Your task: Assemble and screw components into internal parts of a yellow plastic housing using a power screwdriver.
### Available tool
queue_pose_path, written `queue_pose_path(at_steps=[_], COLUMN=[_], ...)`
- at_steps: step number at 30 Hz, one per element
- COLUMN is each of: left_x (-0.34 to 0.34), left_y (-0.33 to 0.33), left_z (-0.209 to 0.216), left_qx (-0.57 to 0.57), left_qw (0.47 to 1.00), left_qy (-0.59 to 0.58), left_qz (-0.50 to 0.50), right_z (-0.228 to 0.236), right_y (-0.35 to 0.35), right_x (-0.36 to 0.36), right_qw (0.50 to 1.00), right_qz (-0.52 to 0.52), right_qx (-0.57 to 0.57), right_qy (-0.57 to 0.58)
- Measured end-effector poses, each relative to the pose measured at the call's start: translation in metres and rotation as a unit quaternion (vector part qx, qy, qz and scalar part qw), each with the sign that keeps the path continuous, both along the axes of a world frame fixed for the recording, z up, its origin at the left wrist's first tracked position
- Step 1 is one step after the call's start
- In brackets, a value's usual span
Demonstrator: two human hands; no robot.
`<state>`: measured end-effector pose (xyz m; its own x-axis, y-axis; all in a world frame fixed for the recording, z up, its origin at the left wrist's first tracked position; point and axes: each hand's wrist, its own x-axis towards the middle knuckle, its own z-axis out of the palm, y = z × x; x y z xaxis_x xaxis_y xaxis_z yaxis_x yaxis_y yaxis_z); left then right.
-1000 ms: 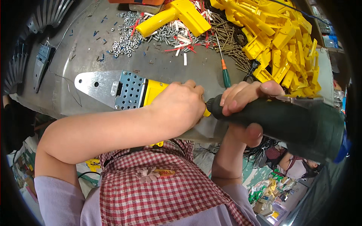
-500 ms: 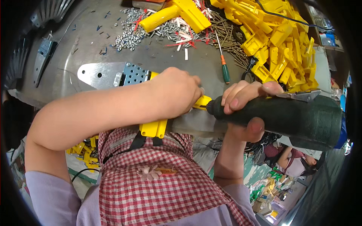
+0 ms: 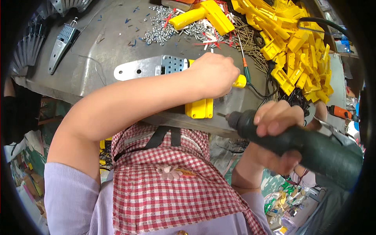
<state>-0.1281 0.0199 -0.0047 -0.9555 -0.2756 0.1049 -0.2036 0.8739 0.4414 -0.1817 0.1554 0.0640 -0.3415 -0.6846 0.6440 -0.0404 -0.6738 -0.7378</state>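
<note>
My left hand is closed over the yellow plastic handle of a tool lying near the bench's front edge. One rounded yellow end shows past the knuckles. From its left side extend a perforated blue-grey metal guard and a flat silver plate with holes. My right hand grips a dark green power screwdriver, tilted, its bit pointing left and apart from the yellow handle. My left fist hides the middle of the handle.
Yellow plastic shells are heaped at the back right, beside long brass-coloured screws. Loose nuts and bolts lie under another yellow handle. A hand screwdriver lies behind my left hand. Similar metal plates stand at the left.
My right hand has drawn the power screwdriver down and to the right, so its bit has come off the yellow handle. The view has shifted, moving the bench scene rightward and up.
</note>
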Motion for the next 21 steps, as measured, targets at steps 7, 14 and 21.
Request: queue_pose_path(at_steps=[7, 14, 21], left_x=[-0.002, 0.019, 0.07], left_y=[0.003, -0.015, -0.019], left_z=[-0.007, -0.006, 0.022], left_qx=[-0.003, 0.037, -0.206], left_qw=[1.0, 0.98, 0.904], left_qy=[-0.011, 0.162, 0.044], left_qz=[0.014, -0.107, -0.372], right_z=[-0.008, 0.001, 0.01], right_y=[0.005, 0.008, 0.008], right_x=[0.006, 0.016, 0.006], right_qw=[0.991, 0.985, 0.992], right_qz=[0.031, -0.1, -0.115], right_qx=[0.062, 0.119, 0.035], right_qy=[0.119, 0.078, 0.038])
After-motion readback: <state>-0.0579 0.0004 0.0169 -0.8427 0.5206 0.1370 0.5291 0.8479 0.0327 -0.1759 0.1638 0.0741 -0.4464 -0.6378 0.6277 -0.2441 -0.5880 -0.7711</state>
